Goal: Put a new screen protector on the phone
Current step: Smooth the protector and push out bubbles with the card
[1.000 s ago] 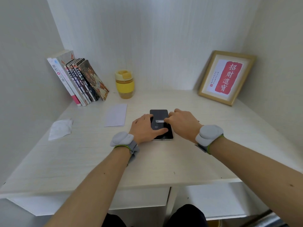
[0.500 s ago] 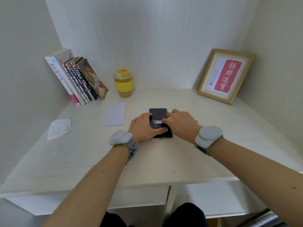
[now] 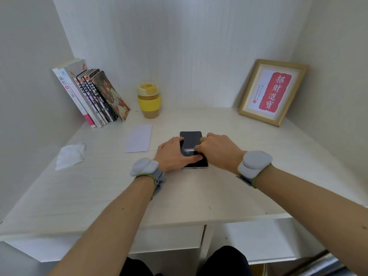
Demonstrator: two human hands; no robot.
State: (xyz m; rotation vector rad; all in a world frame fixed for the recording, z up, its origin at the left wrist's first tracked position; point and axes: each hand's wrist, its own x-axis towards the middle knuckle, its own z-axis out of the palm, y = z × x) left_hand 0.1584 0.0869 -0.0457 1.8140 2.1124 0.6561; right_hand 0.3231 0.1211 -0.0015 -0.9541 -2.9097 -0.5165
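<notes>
At frame centre, the phone is pinned to the table by the left hand; a small white tab is pinched in the right hand grip. Positions are unchanged from earlier.

Pale wood-grain tabletop filling a narrow alcove, closed in by a left wall, a back wall and a right wall, all whitish with fine vertical grain. Light is soft and even, shadows faint. A row of books leans into the left corner, a yellow lidded cup stands just beside them. A gold-framed red calligraphy print leans in the right corner. Under the front edge, white drawer fronts.
</notes>
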